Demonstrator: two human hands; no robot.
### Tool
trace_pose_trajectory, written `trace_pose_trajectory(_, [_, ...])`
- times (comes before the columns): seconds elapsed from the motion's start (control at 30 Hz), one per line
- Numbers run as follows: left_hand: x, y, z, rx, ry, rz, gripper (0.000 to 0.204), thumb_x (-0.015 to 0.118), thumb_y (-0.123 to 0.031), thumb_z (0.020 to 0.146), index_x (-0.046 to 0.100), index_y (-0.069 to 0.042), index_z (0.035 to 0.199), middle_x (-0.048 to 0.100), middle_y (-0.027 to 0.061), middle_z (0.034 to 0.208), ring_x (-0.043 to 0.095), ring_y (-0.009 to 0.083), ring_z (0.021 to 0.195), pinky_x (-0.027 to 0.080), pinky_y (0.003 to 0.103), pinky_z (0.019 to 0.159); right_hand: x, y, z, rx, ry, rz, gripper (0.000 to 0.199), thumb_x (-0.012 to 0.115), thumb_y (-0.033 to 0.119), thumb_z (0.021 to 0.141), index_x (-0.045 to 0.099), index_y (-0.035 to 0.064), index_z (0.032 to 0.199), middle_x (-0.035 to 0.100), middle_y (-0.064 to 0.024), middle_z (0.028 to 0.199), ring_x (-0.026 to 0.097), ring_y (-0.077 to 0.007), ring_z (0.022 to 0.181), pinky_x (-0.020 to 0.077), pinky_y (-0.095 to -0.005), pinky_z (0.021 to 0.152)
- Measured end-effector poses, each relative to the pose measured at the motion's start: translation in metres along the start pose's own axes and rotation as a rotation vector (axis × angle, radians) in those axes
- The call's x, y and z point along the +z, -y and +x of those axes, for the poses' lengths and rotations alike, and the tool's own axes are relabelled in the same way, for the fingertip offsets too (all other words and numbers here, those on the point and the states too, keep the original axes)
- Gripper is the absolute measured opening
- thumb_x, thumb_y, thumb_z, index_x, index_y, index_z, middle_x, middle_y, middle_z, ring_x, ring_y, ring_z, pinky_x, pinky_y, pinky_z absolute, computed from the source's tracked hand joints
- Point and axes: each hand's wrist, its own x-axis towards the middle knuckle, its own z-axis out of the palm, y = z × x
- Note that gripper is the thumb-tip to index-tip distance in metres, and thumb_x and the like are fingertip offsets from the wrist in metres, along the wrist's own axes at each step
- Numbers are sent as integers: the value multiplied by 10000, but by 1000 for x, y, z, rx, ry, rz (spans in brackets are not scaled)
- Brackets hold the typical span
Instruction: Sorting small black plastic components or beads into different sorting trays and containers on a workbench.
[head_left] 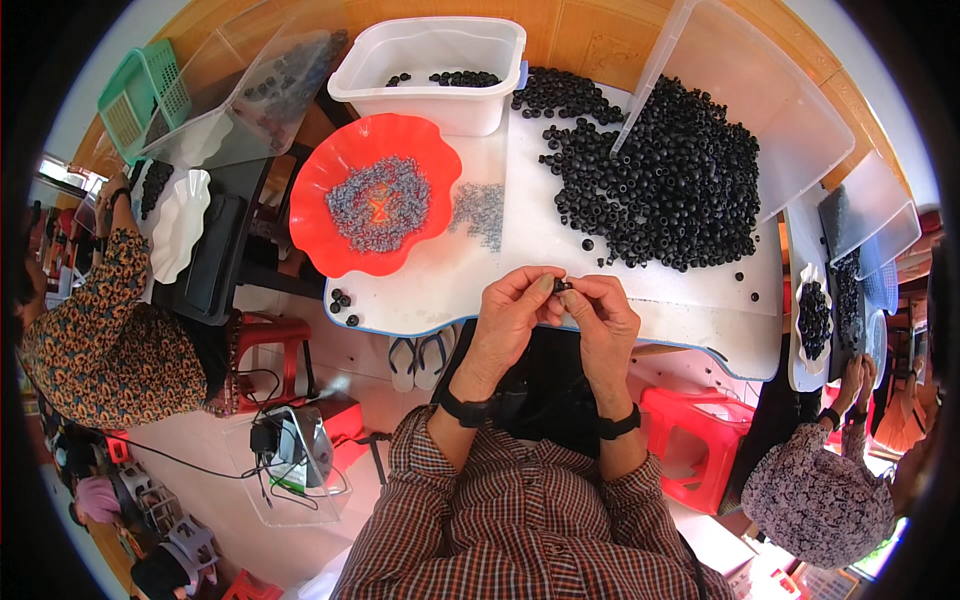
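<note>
Both hands meet over the counter point(560, 250) edge: left hand point(510, 315) and right hand point(605, 320) pinch one small black ring point(562, 286) between fingers. Judged early: large black-ring pile point(670, 185) remains, white tub point(430, 70) holds few. Red bowl point(378, 195) of grey bits. Ring detail too small to tell.

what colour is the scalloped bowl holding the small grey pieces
Bright red-orange bowl; the head view shows it clearly.

red scalloped dish point(330, 170) of grey bits point(380, 205), white tub point(430, 70), green basket point(140, 95)
</note>
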Motion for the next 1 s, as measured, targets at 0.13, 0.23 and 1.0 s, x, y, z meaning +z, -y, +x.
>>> trace_pose_trajectory(0.13, [2,0,0,-2,-18,11,225,563,-118,983,637,27,1139,662,59,899,614,109,749,527,244,650,-1,-2,0,0,-6,13,124,675,-24,867,672,-21,991,580,-56,987,613,-115,838,516,-228,738])
trace_pose_trajectory(0.23, [1,2,0,4,-29,11,219,568,-114,980,640,24,1134,663,57,896,616,109,750,530,243,650,0,-1,0,0,-7,3,127,676,-25,866,672,-18,993,580,-55,987,612,-114,836,515,-228,736])
trace_pose_trajectory(1.0, [4,3,-2,63,-86,139,200,592,-59,955,651,26,1127,681,62,863,648,103,718,577,237,676,-4,-4,2,-41,-9,-121,111,698,-2,852,655,-13,954,591,-55,956,609,-104,782,514,-231,693])
